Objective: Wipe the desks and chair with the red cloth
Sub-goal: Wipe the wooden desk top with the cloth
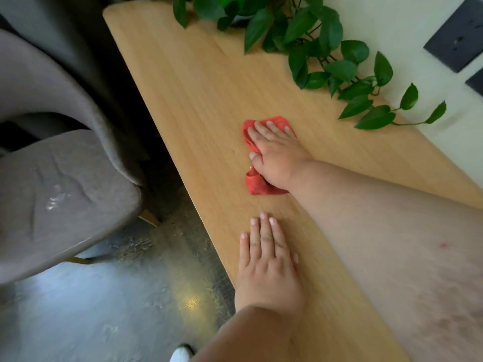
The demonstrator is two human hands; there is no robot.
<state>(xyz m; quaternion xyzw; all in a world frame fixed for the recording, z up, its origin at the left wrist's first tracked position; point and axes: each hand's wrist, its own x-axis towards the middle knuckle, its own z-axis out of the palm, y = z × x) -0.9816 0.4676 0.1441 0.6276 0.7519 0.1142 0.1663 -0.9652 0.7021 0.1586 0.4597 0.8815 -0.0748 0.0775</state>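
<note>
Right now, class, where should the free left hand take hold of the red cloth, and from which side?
Probably pinch the red cloth at its bunched tail below the right hand, coming from the left hand's side: it lies free; the rest is pinned.

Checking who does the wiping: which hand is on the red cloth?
The right hand, farther up the desk, presses the red cloth; the left hand lies flat on bare wood.

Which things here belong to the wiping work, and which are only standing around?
For the job:
- red cloth, pressed under the right hand
- wooden desk
- grey chair
- left hand, flat on the desk

Not for the job:
- leafy plant
- dark wall plates
- white shoe
</note>
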